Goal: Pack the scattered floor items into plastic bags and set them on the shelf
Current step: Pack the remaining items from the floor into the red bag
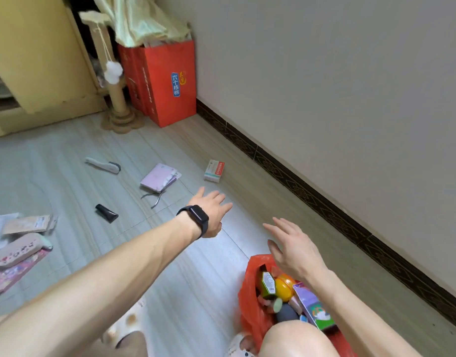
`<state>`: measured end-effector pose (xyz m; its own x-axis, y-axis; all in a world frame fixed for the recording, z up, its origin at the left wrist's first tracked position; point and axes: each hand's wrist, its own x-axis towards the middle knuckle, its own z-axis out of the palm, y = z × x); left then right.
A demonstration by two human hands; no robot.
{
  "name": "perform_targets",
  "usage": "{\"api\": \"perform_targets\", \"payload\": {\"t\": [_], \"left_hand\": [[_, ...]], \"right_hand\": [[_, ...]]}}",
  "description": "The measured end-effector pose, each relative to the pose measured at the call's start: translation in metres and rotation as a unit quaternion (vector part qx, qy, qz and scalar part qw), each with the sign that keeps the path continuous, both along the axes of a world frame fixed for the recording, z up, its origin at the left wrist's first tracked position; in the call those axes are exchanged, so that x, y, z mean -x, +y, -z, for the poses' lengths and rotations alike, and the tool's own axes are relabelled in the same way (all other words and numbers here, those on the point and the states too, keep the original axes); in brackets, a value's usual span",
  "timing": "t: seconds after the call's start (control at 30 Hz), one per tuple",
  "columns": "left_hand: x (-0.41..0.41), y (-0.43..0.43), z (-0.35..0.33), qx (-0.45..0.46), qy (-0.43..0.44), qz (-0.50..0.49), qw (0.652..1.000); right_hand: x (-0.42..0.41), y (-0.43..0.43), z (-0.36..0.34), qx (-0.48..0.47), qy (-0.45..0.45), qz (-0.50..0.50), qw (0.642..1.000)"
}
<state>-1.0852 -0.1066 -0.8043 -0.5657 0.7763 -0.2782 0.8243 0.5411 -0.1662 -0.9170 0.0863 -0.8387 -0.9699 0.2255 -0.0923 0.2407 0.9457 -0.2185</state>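
Note:
My left hand (pixel 211 211), with a black watch on the wrist, reaches out over the floor with straight fingers and holds nothing. Ahead of it lie a white and red medicine box (pixel 214 171), a pink notebook (pixel 160 176) and metal nippers (pixel 155 197). My right hand (pixel 294 248) hovers open above a red plastic bag (pixel 250 284) that holds several items, among them a yellow ball, a green box and a purple packet. A black tube (pixel 106 213) and a white brush (pixel 103 164) lie further left.
A pencil case (pixel 18 249), packets and a pink booklet lie at the left edge. Red paper bags (pixel 167 83) and a cat scratching post (pixel 118 99) stand in the far corner. A wall with a dark skirting board (pixel 312 197) runs along the right. My knees and slippers are at the bottom.

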Motion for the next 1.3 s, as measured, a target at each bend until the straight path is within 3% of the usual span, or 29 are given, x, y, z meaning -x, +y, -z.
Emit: {"api": "perform_targets", "payload": {"t": [0.2, 0.37, 0.53, 0.73, 0.83, 1.0, 1.1, 1.17, 1.3], "left_hand": [[0.064, -0.073, -0.029, -0.009, 0.038, -0.064, 0.997], [0.093, -0.133, 0.017, 0.004, -0.023, -0.164, 0.986], [0.108, -0.158, 0.109, 0.051, -0.116, -0.214, 0.968], [0.122, -0.158, 0.226, 0.092, -0.211, -0.221, 0.948], [0.130, -0.161, 0.267, 0.074, -0.236, -0.234, 0.940], [0.130, -0.163, 0.281, 0.005, -0.215, -0.240, 0.947], [0.145, -0.159, 0.267, -0.011, -0.204, -0.230, 0.951], [0.170, -0.150, 0.256, -0.068, -0.184, -0.232, 0.953], [0.250, -0.121, 0.243, -0.189, -0.104, -0.266, 0.939]], "right_hand": [[0.082, -0.030, -0.048, -0.032, 0.008, -0.082, 0.996], [0.148, -0.061, -0.027, -0.035, -0.087, -0.142, 0.986], [0.198, -0.076, 0.060, -0.054, -0.211, -0.168, 0.961], [0.236, -0.080, 0.190, -0.022, -0.324, -0.124, 0.938], [0.271, -0.073, 0.223, -0.012, -0.299, -0.094, 0.950], [0.374, -0.038, 0.228, -0.025, -0.118, -0.013, 0.993], [0.413, -0.017, 0.230, -0.020, -0.170, 0.044, 0.984], [0.412, -0.018, 0.237, -0.013, -0.200, 0.056, 0.978], [0.356, -0.048, 0.254, 0.006, -0.118, 0.056, 0.991]]}}
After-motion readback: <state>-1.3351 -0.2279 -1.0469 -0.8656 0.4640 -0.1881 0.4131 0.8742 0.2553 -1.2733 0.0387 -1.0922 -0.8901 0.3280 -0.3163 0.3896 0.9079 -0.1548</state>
